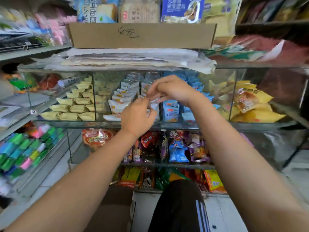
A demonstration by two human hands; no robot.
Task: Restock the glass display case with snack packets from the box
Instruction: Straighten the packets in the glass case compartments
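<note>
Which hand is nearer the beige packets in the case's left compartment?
Left. The left hand is just right of the beige packets, past the glass divider, in front of the white packets. The right hand is farther right and higher.

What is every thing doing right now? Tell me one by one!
Left hand: fingers curled, pinching a white snack packet.
Right hand: fingers bent down at the same packet; grip unclear.
Glass display case: open at the front, compartments stocked.
Tan wrapped packets: lying in neat rows.
Yellow snack bags: piled loosely.
Brown cardboard box: resting on stacked paper above the case.
</note>
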